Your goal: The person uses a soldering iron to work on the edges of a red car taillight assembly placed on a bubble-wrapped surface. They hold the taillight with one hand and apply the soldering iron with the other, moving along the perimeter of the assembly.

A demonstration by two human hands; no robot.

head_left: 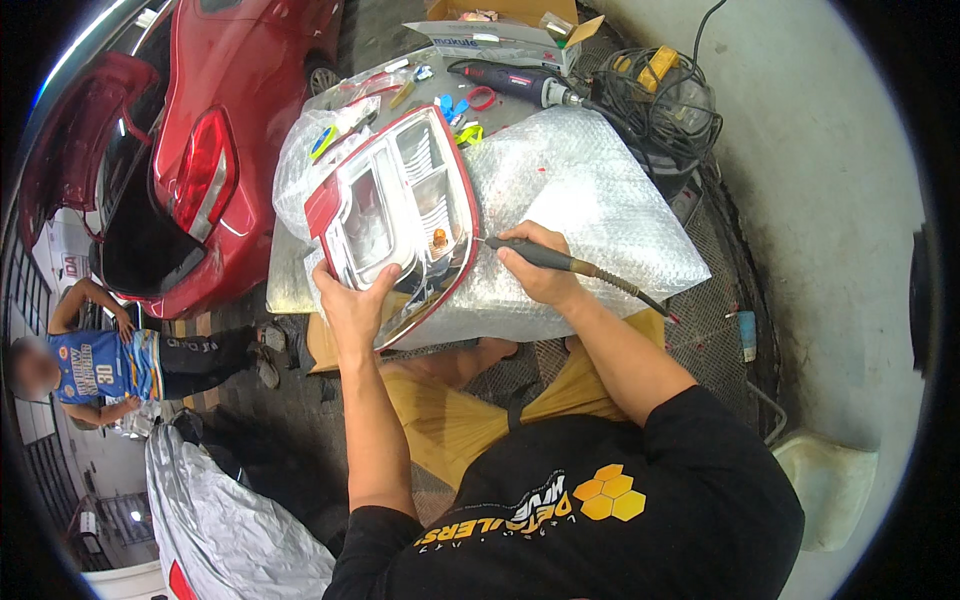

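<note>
With the thin tip of the slim black pen-shaped handpiece (555,258) at the right edge of the red-rimmed clear tail lamp (405,215), touching or just beside it, I cannot tell which, the likeliest mishap is a slip: should the tip skate off that narrow curved rim, it could score the clear lens or tear the silver bubble wrap (600,190) on the surface. The lamp lies slanted on the left part of the surface, steadied by one hand only, so a hard sideways push could make it turn on the slick wrap. The left hand (358,308) has its fingers clamped on the near left edge, thumb over the lens; the right hand (540,265) has its fingers together around the handpiece, whose black cord (652,303) trails right and could tug the tip askew if caught. Counted, there are two hands, one handpiece, one loose lamp and a second red-and-clear lamp (207,178) fitted on the one red car (255,110) at far left; also one dark corded power tool (515,84) at the far side, one red plastic ring (481,98), one yellow-and-blue tape roll (323,142), one open cardboard box (540,12) and one bystander in a blue jersey (100,362) at left.
</note>
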